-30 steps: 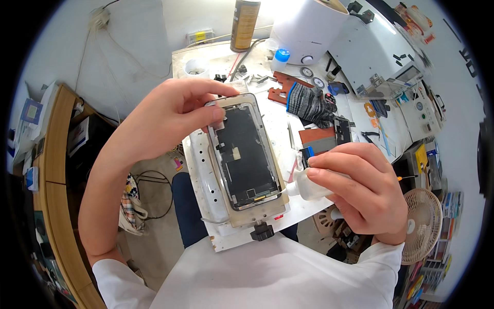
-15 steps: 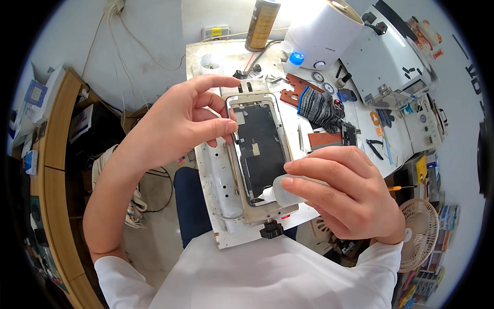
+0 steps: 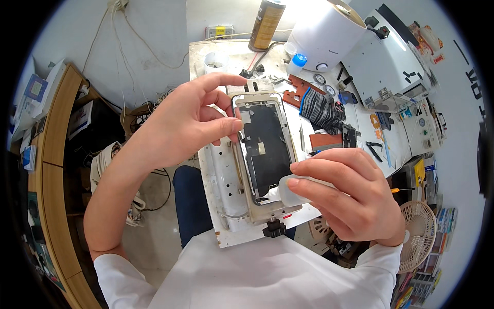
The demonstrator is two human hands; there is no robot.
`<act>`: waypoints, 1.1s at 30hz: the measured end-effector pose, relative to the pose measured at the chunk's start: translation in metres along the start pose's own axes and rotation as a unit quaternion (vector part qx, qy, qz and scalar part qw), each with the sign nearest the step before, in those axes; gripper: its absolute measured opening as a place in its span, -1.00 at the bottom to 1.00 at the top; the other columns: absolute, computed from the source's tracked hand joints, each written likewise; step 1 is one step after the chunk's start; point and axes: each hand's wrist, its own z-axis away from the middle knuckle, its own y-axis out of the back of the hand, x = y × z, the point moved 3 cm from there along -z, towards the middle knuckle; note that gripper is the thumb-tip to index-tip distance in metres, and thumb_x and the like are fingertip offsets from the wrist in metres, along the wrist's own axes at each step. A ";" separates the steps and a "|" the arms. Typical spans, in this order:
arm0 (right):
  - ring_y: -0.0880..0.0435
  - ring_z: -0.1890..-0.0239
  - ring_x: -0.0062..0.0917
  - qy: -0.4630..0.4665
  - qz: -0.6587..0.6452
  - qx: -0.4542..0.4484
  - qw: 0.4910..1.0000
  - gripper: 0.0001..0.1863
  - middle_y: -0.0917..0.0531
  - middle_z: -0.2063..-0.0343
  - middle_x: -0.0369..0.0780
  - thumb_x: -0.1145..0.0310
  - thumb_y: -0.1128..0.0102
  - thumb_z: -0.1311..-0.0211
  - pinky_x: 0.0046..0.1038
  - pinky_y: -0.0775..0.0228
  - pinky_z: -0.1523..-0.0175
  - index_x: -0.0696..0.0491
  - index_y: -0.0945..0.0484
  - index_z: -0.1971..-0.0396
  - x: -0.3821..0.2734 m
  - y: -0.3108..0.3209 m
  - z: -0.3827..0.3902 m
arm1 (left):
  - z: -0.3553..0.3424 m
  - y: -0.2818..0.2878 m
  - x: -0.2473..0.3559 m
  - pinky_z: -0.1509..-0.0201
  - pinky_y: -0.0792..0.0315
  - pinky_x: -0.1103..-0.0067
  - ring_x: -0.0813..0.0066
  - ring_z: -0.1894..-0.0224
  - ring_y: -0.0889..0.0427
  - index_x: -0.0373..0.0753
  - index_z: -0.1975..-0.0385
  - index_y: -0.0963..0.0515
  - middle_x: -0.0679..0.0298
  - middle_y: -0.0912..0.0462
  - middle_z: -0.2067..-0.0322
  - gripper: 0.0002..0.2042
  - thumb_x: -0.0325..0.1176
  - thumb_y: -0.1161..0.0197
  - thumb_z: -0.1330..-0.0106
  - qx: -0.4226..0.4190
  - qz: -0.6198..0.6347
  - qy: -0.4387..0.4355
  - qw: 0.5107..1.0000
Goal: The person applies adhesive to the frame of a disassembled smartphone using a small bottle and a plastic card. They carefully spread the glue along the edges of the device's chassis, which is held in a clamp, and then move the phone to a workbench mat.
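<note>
A phone screen assembly point(image 3: 266, 154) with a black back and a pale rim lies lengthwise on a metal clamp fixture point(image 3: 278, 211). My left hand point(image 3: 206, 113) comes in from the left, its thumb and fingers closed at the assembly's upper left edge, with the index finger stretched toward the fixture's far end. In my right hand point(image 3: 355, 198) is a translucent squeeze bottle point(image 3: 291, 192), tilted to the left. Its white nozzle points at the near left corner of the screen assembly; whether the tip touches is too small to tell. A black clamp knob point(image 3: 275, 228) sits at the fixture's near end.
Right of the fixture lie a striped grey glove point(image 3: 321, 110), a brown plate point(image 3: 327, 141) and black pliers point(image 3: 374, 150). Farther back stand a blue-capped bottle point(image 3: 297, 63), a tall can point(image 3: 266, 26), a white cup point(image 3: 215, 63) and a white appliance point(image 3: 324, 36).
The whole scene has shifted slightly to the right in the picture. Both hands keep nearly the same place over the screen assembly, and the bottle's nozzle stays at its near left corner.
</note>
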 end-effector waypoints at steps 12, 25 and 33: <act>-0.66 -0.12 -0.31 -0.163 -0.316 0.131 0.925 -0.42 -0.64 -0.11 -0.07 0.50 -0.31 -0.26 -0.24 -0.47 -0.25 0.19 -0.48 -0.31 0.048 -0.023 0.055 | 0.002 -0.002 -0.002 0.13 -0.56 0.65 0.61 0.15 -0.69 -0.45 -0.28 -0.46 0.22 -0.72 0.13 -0.57 -0.46 -0.26 -0.44 0.035 0.008 0.001 0.999; -0.68 -0.07 -0.50 -0.403 -0.429 0.200 0.783 -0.37 -0.64 -0.08 -0.14 0.37 -0.48 -0.26 -0.43 -0.53 -0.18 0.17 -0.39 -0.27 0.144 -0.122 0.078 | 0.017 -0.010 0.000 0.15 -0.57 0.67 0.62 0.20 -0.69 -0.38 -0.05 -0.60 0.27 -0.70 0.20 -0.75 -0.40 -0.24 -0.49 0.060 0.037 0.125 0.990; -0.56 -0.17 -0.14 -0.390 -0.188 0.073 0.898 -0.33 -0.58 -0.04 -0.05 0.46 -0.37 -0.12 -0.19 -0.39 -0.30 0.11 -0.37 -0.27 0.131 -0.147 0.065 | 0.046 -0.022 -0.005 0.17 -0.59 0.64 0.57 0.20 -0.70 -0.39 -0.08 -0.57 0.22 -0.71 0.17 -0.74 -0.40 -0.25 -0.51 0.066 0.128 0.164 0.976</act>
